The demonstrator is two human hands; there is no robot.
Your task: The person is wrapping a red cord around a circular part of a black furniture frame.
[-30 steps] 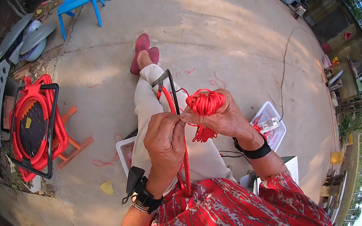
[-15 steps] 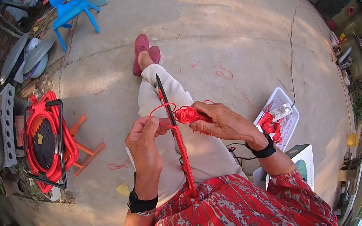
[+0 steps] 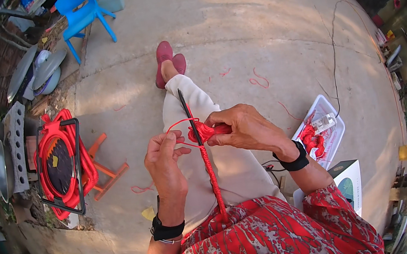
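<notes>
A thin dark rod [image 3: 183, 100] stands above my lap, its lower part covered by a tight red cord wrapping [image 3: 213, 177] that reaches my shirt. My right hand [image 3: 250, 128] is closed on a wound bundle of red cord [image 3: 204, 131], whose left end lies against the rod. Left of the rod, my left hand [image 3: 164, 158] pinches a strand of red cord [image 3: 175, 126] between thumb and index finger. This strand arcs over toward the rod in a loop. The other left fingers are partly bent.
A white plastic basket [image 3: 340, 131] with red cord and a white power strip stands at the right, beside a box [image 3: 348, 184]. A folded red and black frame [image 3: 60, 165] and an orange stand [image 3: 110, 181] are at the left. Farther off stands a blue chair [image 3: 81, 17].
My right hand has brought the cord bundle leftward, from beside the rod to against it. My left fingers have spread a little, the strand still in the pinch. The whole view has shifted slightly.
</notes>
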